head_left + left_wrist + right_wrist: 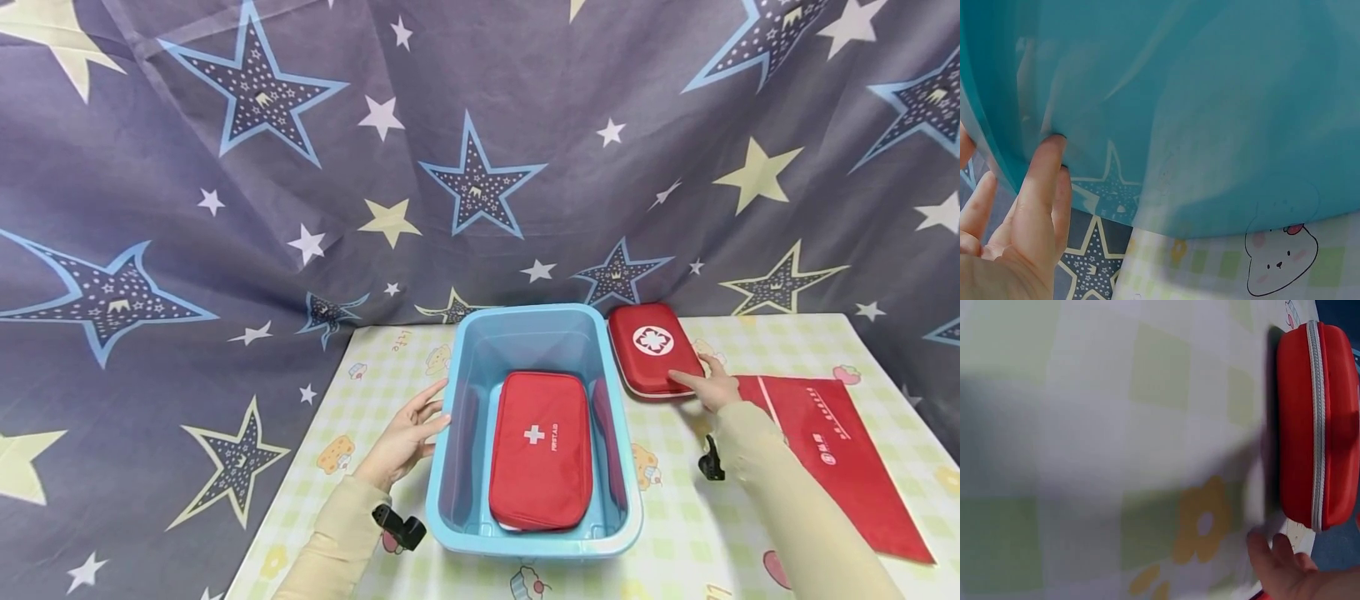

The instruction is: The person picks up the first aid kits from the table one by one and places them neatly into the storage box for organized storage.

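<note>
My left hand (399,442) is at the left side of a light blue plastic bin (534,546), its fingertips at the wall. In the left wrist view, extended fingers (1041,181) rest against the bin's blue wall (1210,125). Inside the bin lies a soft red first aid pouch (540,475) with a white cross. My right hand (714,387) is at the near right corner of a red zippered first aid case (651,367), thumb over its top. The right wrist view shows loosely extended fingers (1266,556) beside the end of the case (1297,425).
A flat red bag (840,450) with white print lies at the right, partly beneath my right forearm. A purple-looking item (609,442) stands along the bin's right inner wall. The checked tablecloth (375,375) ends at a star-patterned curtain (480,167).
</note>
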{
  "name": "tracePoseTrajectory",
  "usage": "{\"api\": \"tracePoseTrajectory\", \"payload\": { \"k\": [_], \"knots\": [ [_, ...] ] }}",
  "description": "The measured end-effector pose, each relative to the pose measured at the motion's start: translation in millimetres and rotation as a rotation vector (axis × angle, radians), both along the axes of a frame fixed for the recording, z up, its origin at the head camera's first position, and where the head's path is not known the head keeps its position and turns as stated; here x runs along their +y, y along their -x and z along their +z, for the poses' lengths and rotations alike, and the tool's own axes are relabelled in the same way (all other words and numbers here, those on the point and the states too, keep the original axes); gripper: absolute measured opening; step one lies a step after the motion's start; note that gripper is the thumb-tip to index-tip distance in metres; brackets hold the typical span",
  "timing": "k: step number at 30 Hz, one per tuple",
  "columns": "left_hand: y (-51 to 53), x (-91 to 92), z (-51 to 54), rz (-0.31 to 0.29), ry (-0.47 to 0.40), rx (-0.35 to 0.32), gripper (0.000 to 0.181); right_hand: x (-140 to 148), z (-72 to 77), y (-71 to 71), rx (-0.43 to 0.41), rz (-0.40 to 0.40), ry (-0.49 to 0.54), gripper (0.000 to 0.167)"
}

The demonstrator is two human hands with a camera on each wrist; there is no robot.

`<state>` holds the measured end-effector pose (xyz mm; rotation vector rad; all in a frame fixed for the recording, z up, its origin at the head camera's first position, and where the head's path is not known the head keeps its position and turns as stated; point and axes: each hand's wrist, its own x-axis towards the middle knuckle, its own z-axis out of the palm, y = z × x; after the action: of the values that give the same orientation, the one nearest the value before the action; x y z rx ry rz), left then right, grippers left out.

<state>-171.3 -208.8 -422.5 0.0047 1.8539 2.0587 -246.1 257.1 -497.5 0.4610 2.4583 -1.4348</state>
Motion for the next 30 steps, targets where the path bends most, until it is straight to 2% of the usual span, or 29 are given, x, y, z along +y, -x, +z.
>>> {"api": "tracePoseTrajectory", "payload": {
  "k": [5, 9, 13, 30],
  "knots": [
    [0.2, -0.2, 0.6, -0.003, -0.001, 0.002, 0.065, -4, -5.1, 8.6, -0.013, -0.030, -0.010, 0.098],
    [0.6, -0.5, 0.1, -0.002, -0.004, 0.003, 0.065, -6, -4.6, 11.9, -0.016, -0.004, -0.103, 0.098],
    [1.0, -0.8, -1.1, -0.003, -0.011, 0.001, 0.065, -7, -2.7, 14.2, -0.015, 0.003, -0.148, 0.097],
    [2.0, -1.8, -3.3, -0.014, -0.020, 0.006, 0.065, -6, -5.3, 30.6, 0.004, 0.023, -0.197, 0.109]
  ]
}}
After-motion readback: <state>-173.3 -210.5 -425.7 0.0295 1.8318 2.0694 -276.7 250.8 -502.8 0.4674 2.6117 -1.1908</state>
